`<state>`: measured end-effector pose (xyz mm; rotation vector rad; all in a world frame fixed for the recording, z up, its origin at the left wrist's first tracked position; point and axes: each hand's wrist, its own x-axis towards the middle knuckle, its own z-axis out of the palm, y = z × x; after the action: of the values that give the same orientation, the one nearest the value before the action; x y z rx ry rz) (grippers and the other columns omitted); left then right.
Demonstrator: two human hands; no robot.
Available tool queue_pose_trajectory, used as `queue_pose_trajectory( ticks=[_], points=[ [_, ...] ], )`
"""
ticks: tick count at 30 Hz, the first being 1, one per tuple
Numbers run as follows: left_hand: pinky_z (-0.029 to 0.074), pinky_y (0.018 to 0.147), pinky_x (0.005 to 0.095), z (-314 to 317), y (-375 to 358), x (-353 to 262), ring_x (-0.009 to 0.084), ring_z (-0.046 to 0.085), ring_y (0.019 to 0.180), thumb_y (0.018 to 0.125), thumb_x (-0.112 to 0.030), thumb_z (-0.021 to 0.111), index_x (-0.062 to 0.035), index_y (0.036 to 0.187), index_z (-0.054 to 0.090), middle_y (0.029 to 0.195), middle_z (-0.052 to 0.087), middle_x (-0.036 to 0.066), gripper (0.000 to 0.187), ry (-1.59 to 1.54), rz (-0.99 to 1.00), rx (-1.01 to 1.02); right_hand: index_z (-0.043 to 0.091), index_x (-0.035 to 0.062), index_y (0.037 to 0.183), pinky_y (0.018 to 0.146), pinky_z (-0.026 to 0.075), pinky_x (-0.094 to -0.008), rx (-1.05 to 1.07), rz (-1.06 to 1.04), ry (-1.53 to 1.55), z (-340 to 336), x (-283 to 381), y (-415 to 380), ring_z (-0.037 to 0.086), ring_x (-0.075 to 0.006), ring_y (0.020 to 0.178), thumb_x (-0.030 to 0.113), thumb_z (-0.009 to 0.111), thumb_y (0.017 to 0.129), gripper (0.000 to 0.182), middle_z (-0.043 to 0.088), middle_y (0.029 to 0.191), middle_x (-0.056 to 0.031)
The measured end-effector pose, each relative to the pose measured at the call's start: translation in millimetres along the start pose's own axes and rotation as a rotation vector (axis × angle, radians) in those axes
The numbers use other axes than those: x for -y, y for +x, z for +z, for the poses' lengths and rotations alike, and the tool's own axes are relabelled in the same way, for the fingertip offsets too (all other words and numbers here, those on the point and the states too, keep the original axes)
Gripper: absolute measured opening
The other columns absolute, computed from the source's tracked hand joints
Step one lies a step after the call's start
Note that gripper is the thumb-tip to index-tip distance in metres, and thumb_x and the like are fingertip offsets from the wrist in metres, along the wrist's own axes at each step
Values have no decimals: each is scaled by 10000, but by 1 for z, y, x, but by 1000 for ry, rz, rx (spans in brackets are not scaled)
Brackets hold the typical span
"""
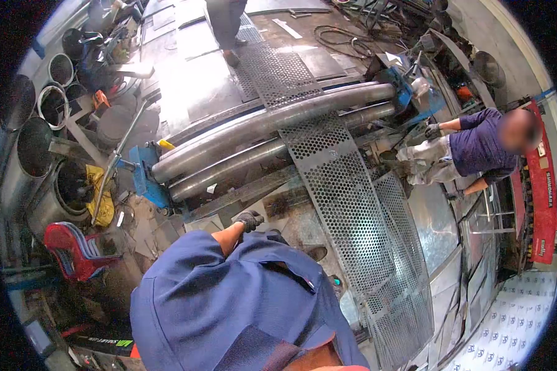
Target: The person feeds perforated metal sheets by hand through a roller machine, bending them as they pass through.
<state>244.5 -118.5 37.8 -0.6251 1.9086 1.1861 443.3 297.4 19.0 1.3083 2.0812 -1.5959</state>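
Note:
My left hand (pixel 250 220), in a dark glove, is held in front of my blue shirt (pixel 229 297), its fingers curled in with nothing visible in them. It hangs on the near side of a roller machine with long steel rollers (pixel 272 120) between blue end stands. My right hand does not show; my body hides that side. A long perforated metal sheet (pixel 340 204) slopes from the rollers down past my right side. Another perforated sheet (pixel 405 235) lies beside it. Beyond the rollers, a perforated strip (pixel 278 71) extends to the far side.
A co-worker (pixel 486 145) with gloved hands stands right of the sheet. Another person's legs (pixel 226 21) show at the far side. Large pipes (pixel 34 145), a yellow sack (pixel 100 195) and stacked red chairs (pixel 74 250) stand left. Metal scraps and a coiled cable (pixel 343 40) lie on the floor.

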Motion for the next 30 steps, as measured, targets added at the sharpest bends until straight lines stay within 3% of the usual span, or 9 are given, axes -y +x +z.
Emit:
queue_pose_trajectory(
  ticks=[15, 22, 26, 28, 30],
  points=[
    [503, 551, 286, 10, 20, 28, 157, 614, 570, 767, -376, 625, -104, 921, 710, 766, 666, 58, 324, 58, 74, -15, 566, 119, 700, 505, 453, -340, -8, 0, 4, -2, -7, -3, 521, -162, 532, 227, 622, 757, 134, 532, 611, -6],
    [467, 481, 310, 3, -20, 1, 170, 574, 507, 761, -382, 596, -100, 940, 688, 702, 627, 80, 347, 29, -43, -12, 586, 119, 745, 505, 450, -336, -37, -5, 26, -2, -12, -5, 525, -160, 542, 222, 625, 758, 112, 552, 632, -12],
    [451, 435, 273, 5, -17, 13, 132, 570, 519, 770, -358, 641, -101, 942, 684, 709, 627, 30, 312, 11, -43, -7, 596, 118, 771, 505, 448, -334, -59, -54, 30, -6, -20, -2, 528, -159, 547, 220, 627, 759, 106, 563, 644, -15],
    [442, 426, 275, 9, -12, 24, 135, 562, 512, 774, -352, 641, -101, 938, 686, 706, 623, 29, 303, -64, 3, -44, 597, 113, 799, 505, 450, -332, -19, 39, 15, -8, -8, -1, 531, -166, 547, 211, 628, 762, 109, 570, 647, -24],
    [433, 417, 274, 7, -24, 17, 137, 558, 508, 775, -344, 641, -103, 931, 687, 700, 619, 25, 290, -65, 1, -76, 587, 91, 781, 502, 436, -327, -8, 84, 251, -3, 36, -30, 504, -161, 525, 174, 612, 767, 88, 571, 638, -26]
  ],
)
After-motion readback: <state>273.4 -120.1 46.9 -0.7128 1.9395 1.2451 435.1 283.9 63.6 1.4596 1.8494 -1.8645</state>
